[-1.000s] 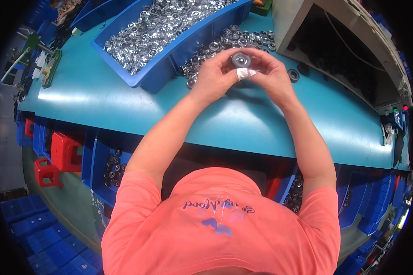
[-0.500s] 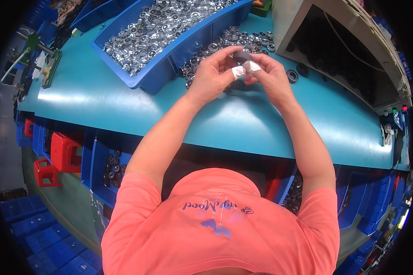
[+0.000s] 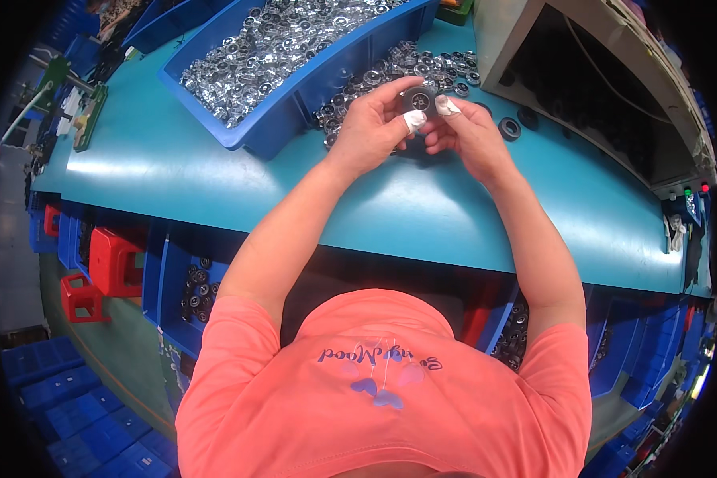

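A teal workbench (image 3: pixel 175 171) spans the scene, curving from the far left to the right. On its far left part sits a long blue plastic bin (image 3: pixel 295 99) heaped with shiny metal bearings (image 3: pixel 271 48). At the far right stands a large grey open-fronted box (image 3: pixel 526 40) with a dark inside. Below the bench's near edge are blue bins (image 3: pixel 179 295) with more metal rings, and red crates (image 3: pixel 107 259) at the left. A loose pile of bearings (image 3: pixel 390 68) lies on the bench just right of the long bin, and two dark rings (image 3: pixel 518 123) lie apart further right. No labels can be read on any bin.

Above the bench, just near of the loose pile, both hands meet around one small round bearing (image 3: pixel 418 101), silvery with a dark centre, its flat face turned up. The left hand (image 3: pixel 370 131) pinches it from the left, the thumb wrapped in white tape. The right hand (image 3: pixel 470 135) holds its right edge, one fingertip also taped white.
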The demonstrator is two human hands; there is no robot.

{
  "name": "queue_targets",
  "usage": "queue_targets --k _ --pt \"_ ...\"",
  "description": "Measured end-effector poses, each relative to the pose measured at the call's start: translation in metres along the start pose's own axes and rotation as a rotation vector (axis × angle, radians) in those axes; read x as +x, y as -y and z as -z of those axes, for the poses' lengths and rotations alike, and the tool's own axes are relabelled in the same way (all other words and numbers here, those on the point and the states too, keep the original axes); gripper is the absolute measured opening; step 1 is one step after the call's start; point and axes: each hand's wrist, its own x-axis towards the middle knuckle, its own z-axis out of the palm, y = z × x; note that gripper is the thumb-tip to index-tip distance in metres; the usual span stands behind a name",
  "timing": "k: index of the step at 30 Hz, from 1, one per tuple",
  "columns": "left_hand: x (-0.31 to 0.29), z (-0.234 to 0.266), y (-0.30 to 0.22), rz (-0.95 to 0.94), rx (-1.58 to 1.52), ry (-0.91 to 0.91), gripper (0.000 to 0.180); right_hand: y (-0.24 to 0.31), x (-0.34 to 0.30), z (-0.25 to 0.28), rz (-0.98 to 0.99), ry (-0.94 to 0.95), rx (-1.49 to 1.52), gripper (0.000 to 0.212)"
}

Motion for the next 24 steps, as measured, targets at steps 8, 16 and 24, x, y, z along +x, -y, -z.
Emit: queue_targets --k 8,16,24 --pt "-0.002 -0.002 0.003 -0.017 0.131 -0.007 0.045 0.001 -0.001 -0.007 0.034 -0.098 -0.056 0.029" --pt "-0.001 -0.002 0.015 -0.420 0.614 -0.071 0.043 -0.006 0.002 -0.002 -0.026 -0.109 0.008 0.026" --pt "0.000 -0.002 0.002 -0.019 -0.028 -0.048 0.047 0.017 -0.001 0.018 0.049 -0.186 -0.304 0.034"
